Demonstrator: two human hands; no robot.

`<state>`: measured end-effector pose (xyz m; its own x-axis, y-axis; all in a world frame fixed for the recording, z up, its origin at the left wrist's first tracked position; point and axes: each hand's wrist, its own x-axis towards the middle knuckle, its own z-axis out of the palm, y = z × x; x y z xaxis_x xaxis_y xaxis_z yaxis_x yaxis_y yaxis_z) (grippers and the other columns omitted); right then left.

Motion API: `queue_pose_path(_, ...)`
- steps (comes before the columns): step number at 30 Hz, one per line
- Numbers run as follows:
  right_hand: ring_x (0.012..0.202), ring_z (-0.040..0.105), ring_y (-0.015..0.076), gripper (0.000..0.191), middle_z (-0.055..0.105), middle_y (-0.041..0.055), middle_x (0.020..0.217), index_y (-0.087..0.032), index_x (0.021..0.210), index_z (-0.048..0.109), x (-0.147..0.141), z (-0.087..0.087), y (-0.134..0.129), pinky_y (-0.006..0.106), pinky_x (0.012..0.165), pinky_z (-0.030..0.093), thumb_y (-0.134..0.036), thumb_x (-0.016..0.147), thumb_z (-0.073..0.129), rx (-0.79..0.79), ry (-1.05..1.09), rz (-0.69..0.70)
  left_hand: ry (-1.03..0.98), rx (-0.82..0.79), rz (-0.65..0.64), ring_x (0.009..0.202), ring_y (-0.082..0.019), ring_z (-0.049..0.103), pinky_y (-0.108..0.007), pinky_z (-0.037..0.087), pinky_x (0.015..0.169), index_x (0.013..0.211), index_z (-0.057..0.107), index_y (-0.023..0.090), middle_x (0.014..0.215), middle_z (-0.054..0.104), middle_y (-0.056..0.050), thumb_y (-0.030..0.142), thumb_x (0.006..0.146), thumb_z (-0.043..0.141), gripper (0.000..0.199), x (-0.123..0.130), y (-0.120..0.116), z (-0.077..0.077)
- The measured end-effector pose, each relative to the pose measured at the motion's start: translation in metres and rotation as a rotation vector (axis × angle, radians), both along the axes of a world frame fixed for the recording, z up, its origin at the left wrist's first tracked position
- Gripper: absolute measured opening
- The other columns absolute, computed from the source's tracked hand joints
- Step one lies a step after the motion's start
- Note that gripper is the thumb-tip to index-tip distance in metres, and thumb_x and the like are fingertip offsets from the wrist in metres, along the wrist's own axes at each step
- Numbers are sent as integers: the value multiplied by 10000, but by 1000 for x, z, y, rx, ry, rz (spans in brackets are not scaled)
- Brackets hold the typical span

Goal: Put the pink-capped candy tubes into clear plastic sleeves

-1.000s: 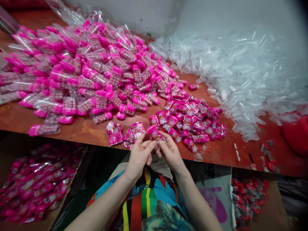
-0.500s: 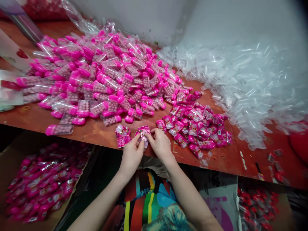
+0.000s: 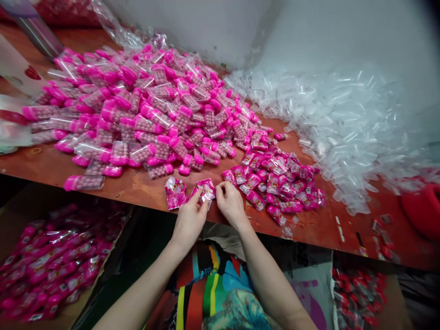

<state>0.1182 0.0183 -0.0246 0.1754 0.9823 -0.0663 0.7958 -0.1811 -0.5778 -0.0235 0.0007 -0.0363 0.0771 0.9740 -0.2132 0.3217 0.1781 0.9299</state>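
Hands [image 3: 189,222] [image 3: 232,206] have parted slightly at pink wrappers [image 3: 206,185].

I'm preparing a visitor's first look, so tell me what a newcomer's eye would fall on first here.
Probably the big heap of pink-capped tubes, spread over the left and middle of the red-brown table. The pale mound of clear plastic pieces at the right would likely come next. Then the left hand, its fingers at a pink wrapper by the front edge, the right hand close beside.
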Motion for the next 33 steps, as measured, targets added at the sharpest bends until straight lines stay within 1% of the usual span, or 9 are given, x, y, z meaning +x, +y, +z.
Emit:
queue_pose_path(3,815,637,200,357,690,56,916,-196,1013,617,2,3,4,281,672,399,-525,901,535,-39,-10,12,5,11,-8,470,-140,509,-220,338,496,1281,627,192,537,576,26,368,855,582,463,-1,1,0)
queue_pose_path(5,803,632,205,380,693,55,877,-195,938,640,1,4,9,279,653,383,-563,854,592,-78,-49,42,0,18,-9,483,-138,514,-216,336,495,1274,632,199,560,590,19,359,861,573,447,0,1,1)
queue_pose_path(10,745,626,187,231,695,37,779,-198,800,660,-1,3,16,278,657,382,-369,918,558,-109,-69,35,-46,5,44,440,-132,484,-219,333,487,1268,639,191,507,561,36,324,814,631,473,2,1,-2)
queue_pose_path(14,827,620,187,215,682,53,873,-200,855,664,-1,-1,8,281,737,419,-313,940,502,19,-24,19,-74,-14,51,421,-131,474,-221,324,468,1269,638,193,484,540,43,322,806,636,481,1,1,-1)
queue_pose_path(18,822,594,164,195,642,39,884,-194,840,642,7,-4,-1,272,777,448,-316,921,514,160,277,-5,-135,-73,77,392,-120,434,-220,306,433,1274,626,183,466,517,58,378,786,657,527,0,-1,7)
queue_pose_path(22,691,567,138,205,617,-6,765,-186,834,618,17,-1,-8,253,660,452,-386,866,586,65,699,-13,-216,-69,90,450,-113,455,-208,328,456,1253,624,157,487,509,66,407,772,683,545,5,2,20)
queue_pose_path(27,710,578,120,259,642,-13,800,-198,898,637,16,12,-16,238,671,463,-404,767,724,-5,1057,-26,-469,-212,66,533,-103,510,-200,382,491,851,730,142,630,626,2,420,696,756,319,15,13,36)
queue_pose_path(30,556,503,87,336,615,-29,702,-190,865,644,13,15,-20,206,518,397,-452,705,779,-66,1200,-85,-504,-321,120,411,-73,415,-180,288,391,731,686,155,477,514,47,416,622,809,308,19,15,40)
queue_pose_path(33,480,424,65,378,576,-39,615,-169,802,661,14,12,-19,197,461,330,-506,682,783,-72,1196,-115,-491,-355,156,330,-59,314,-177,198,346,777,681,174,381,384,98,437,534,849,396,21,17,37)
